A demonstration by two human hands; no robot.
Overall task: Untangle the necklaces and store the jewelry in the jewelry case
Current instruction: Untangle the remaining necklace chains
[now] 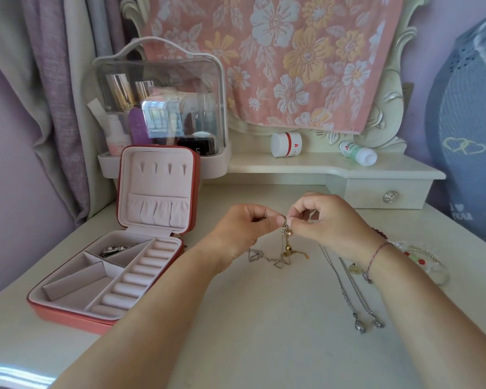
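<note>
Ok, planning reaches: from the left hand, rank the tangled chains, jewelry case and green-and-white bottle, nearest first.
1. tangled chains, pinched by the left hand.
2. jewelry case, at its left.
3. green-and-white bottle, back right, on the shelf.

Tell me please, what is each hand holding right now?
Left hand: closed, pinching the tangled necklace.
Right hand: closed, pinching the same necklace.

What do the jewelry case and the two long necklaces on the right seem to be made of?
The jewelry case: coral shell with slight sheen, likely faux leather; matte pale pink lining looks like velvet. The two long necklaces: thin grey glinting chains, probably silver-toned metal.
</note>
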